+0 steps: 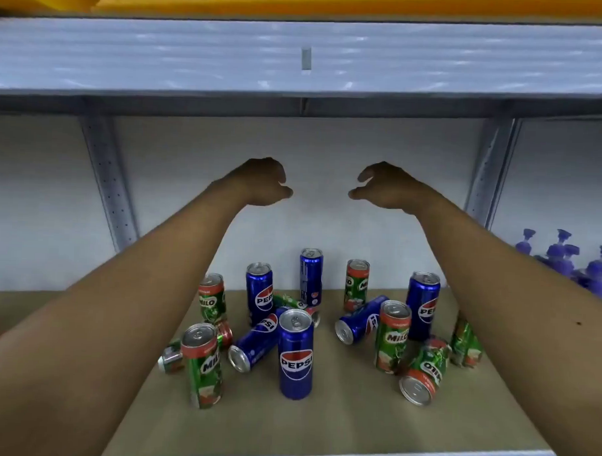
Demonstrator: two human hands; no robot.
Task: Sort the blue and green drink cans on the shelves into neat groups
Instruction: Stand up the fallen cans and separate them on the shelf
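Shelf (337,430) holds mixed cans (296,354) below both raised, empty hands (260,182).

single head-worn wide-angle view, facing forward and down into a shelf bay (320,429) at close range. upper shelf edge (298,60) spans 12 o'clock; both forearms enter from 7 and 5 o'clock. no second view to compare.

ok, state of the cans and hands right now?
blue cans: four upright, two on their sides
green cans: several upright, several toppled, mixed among the blue
left hand: raised above cans, fingers loosely curled, holding nothing
right hand: same, holding nothing
purple bottles: upright
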